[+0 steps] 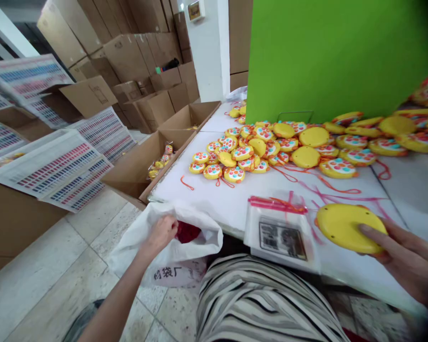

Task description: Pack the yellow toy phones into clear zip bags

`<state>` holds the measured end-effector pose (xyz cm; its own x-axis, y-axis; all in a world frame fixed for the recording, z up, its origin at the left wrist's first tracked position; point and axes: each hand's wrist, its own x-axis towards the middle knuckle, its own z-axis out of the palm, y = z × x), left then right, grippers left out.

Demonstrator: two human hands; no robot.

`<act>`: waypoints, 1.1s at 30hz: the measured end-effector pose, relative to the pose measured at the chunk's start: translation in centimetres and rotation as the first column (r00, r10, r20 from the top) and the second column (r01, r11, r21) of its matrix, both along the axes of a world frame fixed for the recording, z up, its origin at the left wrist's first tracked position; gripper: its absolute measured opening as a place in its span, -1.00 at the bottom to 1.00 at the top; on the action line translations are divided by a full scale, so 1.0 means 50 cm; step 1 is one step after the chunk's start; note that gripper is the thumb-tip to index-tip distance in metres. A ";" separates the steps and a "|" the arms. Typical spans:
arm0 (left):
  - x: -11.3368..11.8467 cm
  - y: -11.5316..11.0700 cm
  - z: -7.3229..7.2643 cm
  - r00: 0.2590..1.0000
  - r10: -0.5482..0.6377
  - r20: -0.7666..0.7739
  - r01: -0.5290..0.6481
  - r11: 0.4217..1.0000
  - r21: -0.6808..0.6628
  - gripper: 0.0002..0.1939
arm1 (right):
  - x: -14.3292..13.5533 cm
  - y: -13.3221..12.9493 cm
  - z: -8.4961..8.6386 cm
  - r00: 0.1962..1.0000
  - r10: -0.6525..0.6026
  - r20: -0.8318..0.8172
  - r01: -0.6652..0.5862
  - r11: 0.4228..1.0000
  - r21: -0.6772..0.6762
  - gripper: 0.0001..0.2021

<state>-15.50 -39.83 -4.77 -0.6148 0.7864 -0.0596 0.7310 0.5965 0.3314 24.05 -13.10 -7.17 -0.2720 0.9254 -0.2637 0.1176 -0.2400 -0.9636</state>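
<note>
My left hand (164,230) is at the mouth of a white woven sack (128,240), fingers curled in beside red material (188,232); what they hold is too small to make out. On the right, my right hand (395,242) grips a yellow oval toy (350,228), plain side up, just above the white table (214,204). Between the hands, a stack of clear bags (281,235) with pink zip tops lies at the table's near edge. Many yellow toys with dotted faces and orange loops (242,152) are piled further back.
A green board (328,57) stands behind the pile. Open cartons (128,166) line the table's left side, one with wrapped toys (160,163). Printed cardboard boxes (67,166) are at the left, and stacked cartons (128,57) stand behind.
</note>
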 end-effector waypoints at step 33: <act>0.384 0.410 -0.038 0.805 -0.594 0.020 0.591 0.804 0.063 -0.71 | 0.020 0.242 0.123 0.999 -0.012 -0.038 0.028 0.890 0.455 -0.47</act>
<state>3.69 -19.34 -6.67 -0.0263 0.9994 -0.0227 0.9232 0.0330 0.3830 25.03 -0.99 -1.00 -0.2537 0.9470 0.1970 0.0837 0.2244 -0.9709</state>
